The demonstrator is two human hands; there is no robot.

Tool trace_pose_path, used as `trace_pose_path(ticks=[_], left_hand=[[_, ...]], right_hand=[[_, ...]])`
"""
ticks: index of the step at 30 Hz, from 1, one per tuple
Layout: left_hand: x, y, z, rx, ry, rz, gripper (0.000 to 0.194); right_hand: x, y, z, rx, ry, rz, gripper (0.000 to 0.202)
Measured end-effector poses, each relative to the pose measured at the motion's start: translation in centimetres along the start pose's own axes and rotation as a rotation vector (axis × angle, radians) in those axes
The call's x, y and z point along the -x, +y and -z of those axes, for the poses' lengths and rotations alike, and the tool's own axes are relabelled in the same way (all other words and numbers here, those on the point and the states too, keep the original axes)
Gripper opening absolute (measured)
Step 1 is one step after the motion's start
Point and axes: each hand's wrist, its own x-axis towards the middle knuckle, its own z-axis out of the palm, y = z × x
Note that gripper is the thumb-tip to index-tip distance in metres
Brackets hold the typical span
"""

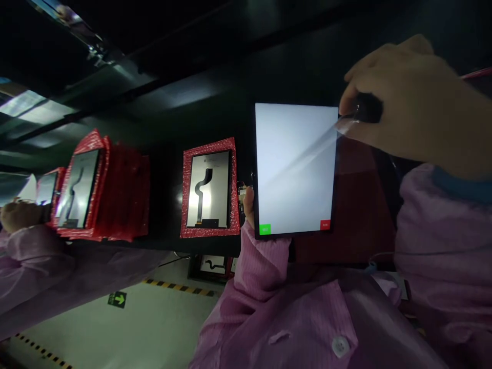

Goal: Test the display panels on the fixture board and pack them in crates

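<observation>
A lit display panel [295,169] shows plain white, with a small green box and a red box in its lower corners. My left hand [249,205] grips it from behind at the lower left edge; only part of that hand shows, and the rest is behind the panel. Above the panel's upper right corner, my right hand [407,97] pinches the corner of a clear protective film [321,146]. The film is lifted there and slants down across the screen, part of it seemingly still lying on the panel.
Left of me, another display panel [209,192] lies back side up on red bubble wrap [185,205]. Further left stands a stack of red bubble-wrap bags [123,189] with a panel [79,187] on it. A co-worker's hand [21,215] is at far left.
</observation>
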Motion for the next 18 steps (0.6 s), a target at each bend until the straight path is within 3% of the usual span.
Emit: trace_pose_path(ticks=[3,5,9,12,15,18], left_hand=[[0.8,0.4,-0.3,0.109,0.030,0.066,0.073],[0.9,0.8,-0.5,0.102,-0.004,0.039,0.067],[0.6,2.0,-1.9,-0.069,-0.161,-0.067,0.056],[0.5,2.7,-4.3,-0.252,-0.296,-0.110,0.057],[0.7,2.9,-6.9,-0.486,-0.477,-0.232,0.056],[1.2,2.7,-7.4,-0.670,-0.491,-0.455,0.048]], right_hand=[[-0.5,-2.5,-0.7,0.114,0.008,-0.194,0.034],[-0.7,-3.3,-1.1,0.099,0.039,-0.216,0.042],[-0.7,-2.8,-1.6,-0.256,0.025,-0.147,0.062],[-0.7,-1.9,-1.3,-0.377,-0.044,-0.249,0.074],[-0.8,-1.1,-0.8,-0.306,-0.121,-0.378,0.061],[-1.0,-0.3,-0.3,-0.239,-0.192,-0.472,0.039]])
